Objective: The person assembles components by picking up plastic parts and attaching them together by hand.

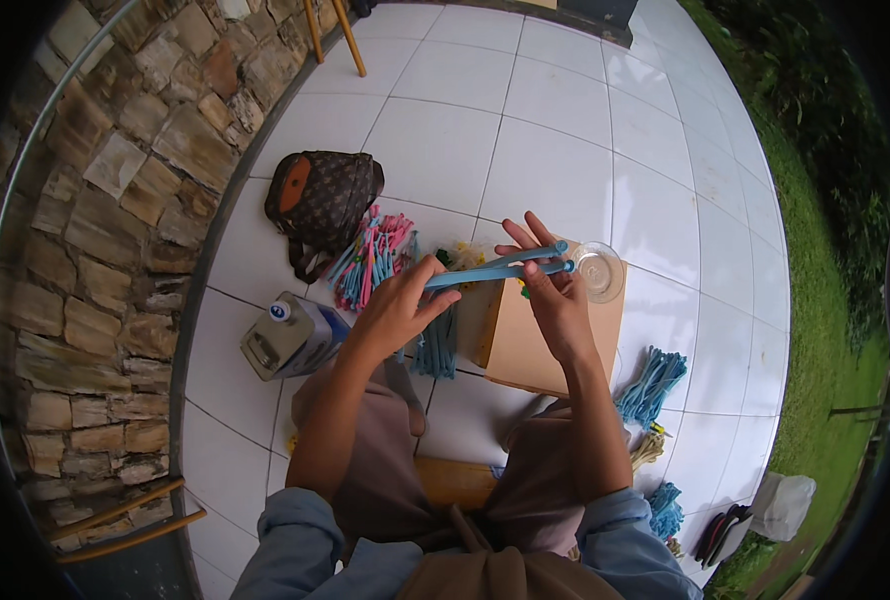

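Two slim light-blue straps with rounded ends lie side by side across my hands, above the floor. My left hand is closed round their left part, thumb stretched along the near side. Toward their right ends, which spread slightly apart, my right hand pinches the lower strap by the thumb, with the other fingers raised. Beneath my right hand stands a tan box or board, and a clear round dish sits at its far right corner. A bundle of blue straps lies below my left hand.
A pile of pink and blue strips lies beside a brown patterned bag. A metal can with a white cap stands at left. More blue bundles lie at right, near a pale bundle. A stone wall borders the tiles.
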`<state>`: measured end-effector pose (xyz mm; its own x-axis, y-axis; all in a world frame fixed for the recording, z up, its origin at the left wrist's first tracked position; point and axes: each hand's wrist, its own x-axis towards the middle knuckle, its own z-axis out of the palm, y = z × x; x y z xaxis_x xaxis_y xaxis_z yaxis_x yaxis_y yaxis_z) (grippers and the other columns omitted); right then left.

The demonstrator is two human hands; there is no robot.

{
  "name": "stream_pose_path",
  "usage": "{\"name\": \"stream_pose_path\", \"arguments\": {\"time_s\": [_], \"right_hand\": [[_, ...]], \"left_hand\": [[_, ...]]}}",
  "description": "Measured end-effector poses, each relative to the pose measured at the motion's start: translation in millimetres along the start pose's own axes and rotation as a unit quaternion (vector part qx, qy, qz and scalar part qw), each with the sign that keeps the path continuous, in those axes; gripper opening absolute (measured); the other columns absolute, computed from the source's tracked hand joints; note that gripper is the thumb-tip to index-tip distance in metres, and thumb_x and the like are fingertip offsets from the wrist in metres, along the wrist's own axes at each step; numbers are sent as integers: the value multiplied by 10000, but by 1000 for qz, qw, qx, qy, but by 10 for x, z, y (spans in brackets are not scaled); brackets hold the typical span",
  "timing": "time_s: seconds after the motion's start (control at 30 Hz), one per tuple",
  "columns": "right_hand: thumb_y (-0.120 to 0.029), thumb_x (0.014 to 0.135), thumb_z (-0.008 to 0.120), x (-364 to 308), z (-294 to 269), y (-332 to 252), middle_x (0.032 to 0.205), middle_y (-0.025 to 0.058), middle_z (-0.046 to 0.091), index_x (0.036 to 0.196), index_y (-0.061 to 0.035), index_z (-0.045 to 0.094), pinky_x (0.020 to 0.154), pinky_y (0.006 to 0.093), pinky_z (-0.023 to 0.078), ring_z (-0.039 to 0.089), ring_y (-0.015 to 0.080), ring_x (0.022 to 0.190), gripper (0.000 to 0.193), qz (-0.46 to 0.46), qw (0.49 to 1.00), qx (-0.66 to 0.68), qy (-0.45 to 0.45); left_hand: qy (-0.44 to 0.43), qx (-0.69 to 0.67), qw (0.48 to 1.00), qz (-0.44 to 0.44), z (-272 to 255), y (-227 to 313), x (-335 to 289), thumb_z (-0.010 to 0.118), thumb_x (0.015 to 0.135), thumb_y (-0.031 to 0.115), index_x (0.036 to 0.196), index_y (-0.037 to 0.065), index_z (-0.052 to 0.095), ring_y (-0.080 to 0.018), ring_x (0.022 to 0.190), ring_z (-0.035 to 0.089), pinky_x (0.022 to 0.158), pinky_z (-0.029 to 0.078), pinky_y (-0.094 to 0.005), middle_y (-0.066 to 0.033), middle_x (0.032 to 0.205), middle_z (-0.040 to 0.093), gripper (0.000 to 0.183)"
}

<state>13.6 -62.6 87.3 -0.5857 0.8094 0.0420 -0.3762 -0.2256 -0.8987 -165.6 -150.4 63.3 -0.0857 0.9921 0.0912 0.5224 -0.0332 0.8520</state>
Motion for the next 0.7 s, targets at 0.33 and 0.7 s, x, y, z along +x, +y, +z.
{"name": "stream_pose_path", "arguments": {"time_s": [0.33,0.7], "right_hand": [[-183,838,563,-27,-121,-50,1161,114,526,1290,-15,338,912,318,383,514,171,1016,533,11,998,56,-3],[-5,703,681,-48,-110,34,1001,92,516,1335,-79,191,736,257,452,519,154,882,803,-114,989,-71,56]], "left_hand": [[158,101,978,94,59,-39,42,529,852,183,827,16,478,-278,561,511,523,409,-350,-116,662,509,176],[55,-297,943,-140,220,-134,126,377,927,341,737,24,514,-28,468,316,423,272,-194,32,549,386,394]]}}
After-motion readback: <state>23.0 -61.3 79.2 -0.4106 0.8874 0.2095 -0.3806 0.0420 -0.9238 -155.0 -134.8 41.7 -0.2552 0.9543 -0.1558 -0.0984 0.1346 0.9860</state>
